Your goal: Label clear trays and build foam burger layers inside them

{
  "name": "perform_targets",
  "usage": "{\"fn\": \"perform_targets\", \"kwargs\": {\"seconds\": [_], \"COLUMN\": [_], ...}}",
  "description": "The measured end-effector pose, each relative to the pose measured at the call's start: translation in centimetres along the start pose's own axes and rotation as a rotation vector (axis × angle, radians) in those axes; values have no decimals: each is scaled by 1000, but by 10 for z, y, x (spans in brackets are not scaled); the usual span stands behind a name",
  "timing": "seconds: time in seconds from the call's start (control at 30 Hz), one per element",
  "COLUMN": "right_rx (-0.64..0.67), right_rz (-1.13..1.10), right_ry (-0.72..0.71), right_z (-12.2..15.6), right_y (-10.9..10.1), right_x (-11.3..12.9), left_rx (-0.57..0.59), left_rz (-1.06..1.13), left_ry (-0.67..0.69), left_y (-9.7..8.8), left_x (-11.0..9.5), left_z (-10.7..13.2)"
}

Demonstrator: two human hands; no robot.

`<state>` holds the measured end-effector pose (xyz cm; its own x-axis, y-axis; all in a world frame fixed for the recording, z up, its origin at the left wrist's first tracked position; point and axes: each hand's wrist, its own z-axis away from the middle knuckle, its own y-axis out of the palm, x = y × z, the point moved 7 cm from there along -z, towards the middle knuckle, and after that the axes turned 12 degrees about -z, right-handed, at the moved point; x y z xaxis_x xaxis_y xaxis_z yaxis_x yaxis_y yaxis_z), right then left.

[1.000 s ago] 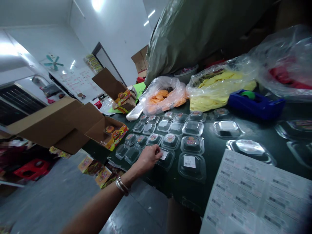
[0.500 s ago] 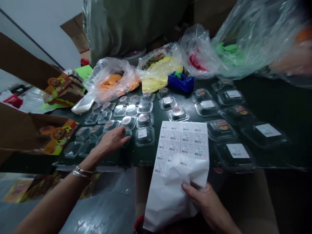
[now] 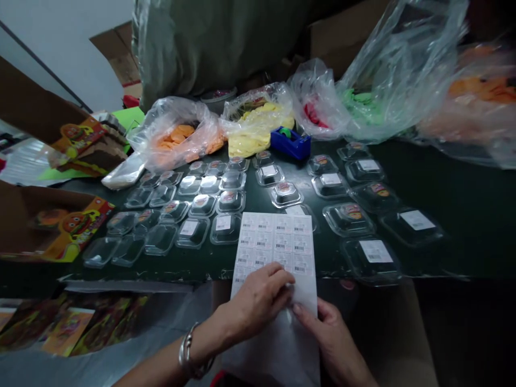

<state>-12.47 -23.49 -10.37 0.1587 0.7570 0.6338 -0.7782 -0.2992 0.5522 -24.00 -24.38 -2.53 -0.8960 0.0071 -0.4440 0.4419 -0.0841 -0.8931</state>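
A white sheet of barcode labels [image 3: 266, 236] is held upright before me, over the table's front edge. My right hand [image 3: 336, 338] grips its lower right side, thumb in front and fingers behind. My left hand [image 3: 262, 295], with silver bangles at the wrist, lies across the sheet's lower labels. Its fingers are curled and pinched against the paper; what is between them is hidden. Beyond the sheet stand rows of clear plastic clamshell boxes. One front box [image 3: 192, 232] and the box beside it [image 3: 226, 228] carry white barcode labels; a front box [image 3: 160, 239] farther left shows none.
Along the back lie plastic bags with orange pieces [image 3: 177, 137], yellow pieces [image 3: 258, 126] and green pieces [image 3: 360, 105]. A blue tape dispenser [image 3: 291, 142] stands before them. Printed cardboard boxes [image 3: 76, 228] are at left. More clamshell boxes [image 3: 373, 258] sit at right.
My left hand has moved right, from the front row of boxes to the label sheet. A front box where it was now shows a barcode label. The sheet has shifted left in view.
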Motion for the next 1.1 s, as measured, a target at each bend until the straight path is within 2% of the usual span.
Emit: {"fn": "perform_targets", "kwargs": {"seconds": [0.1, 0.2, 0.3, 0.4, 0.47, 0.53, 0.6, 0.67, 0.77, 0.8, 0.83, 0.9, 0.97, 1.03, 1.1], "right_rx": [-27, 47, 69, 62, 96, 110, 83, 7, -176, -200, -166, 23, 158, 140, 75], "right_rz": [-7, 51, 156, 304, 378, 393, 326, 230, 257, 322, 399, 545, 618, 589, 519], "right_ry": [41, 57, 33, -47, -110, -116, -71, -101, -349, -447, -536, -662, -671, -591, -488], "right_z": [-3, -2, 2, 4, 2, 0, -3, -3, 1, 1, 1, -3, -9, -15, -17], "right_y": [1, 6, 9, 14, 20, 21, 17, 8, -11, -15, -14, -3, 6, 7, 6], "right_x": [-8, -9, 1, 18, 27, 29, 25, 26, 41, 47, 53, 59, 61, 64, 66], "left_rx": [-11, -26, -9, 22, 32, 16, -29, -106, -215, -239, -269, -379, -503, -547, -514], "left_rz": [26, -124, -299, -399, -422, -347, -107, 235, 617, 668, 666, 495, 164, -133, -271], "left_ry": [37, 14, 5, 69, 111, 96, -32, -268, -578, -620, -628, -542, -295, 21, 249], "left_y": [-8, -11, -4, 3, 3, -3, -14, -23, -28, -30, -33, -46, -57, -50, -33], "left_x": [3, 2, -2, -11, -16, -14, 1, 28, 66, 71, 73, 62, 28, -17, -50], "left_z": [5, 15, 20, 18, 15, 9, 1, -5, -7, -6, -6, -4, -2, 2, 7]}}
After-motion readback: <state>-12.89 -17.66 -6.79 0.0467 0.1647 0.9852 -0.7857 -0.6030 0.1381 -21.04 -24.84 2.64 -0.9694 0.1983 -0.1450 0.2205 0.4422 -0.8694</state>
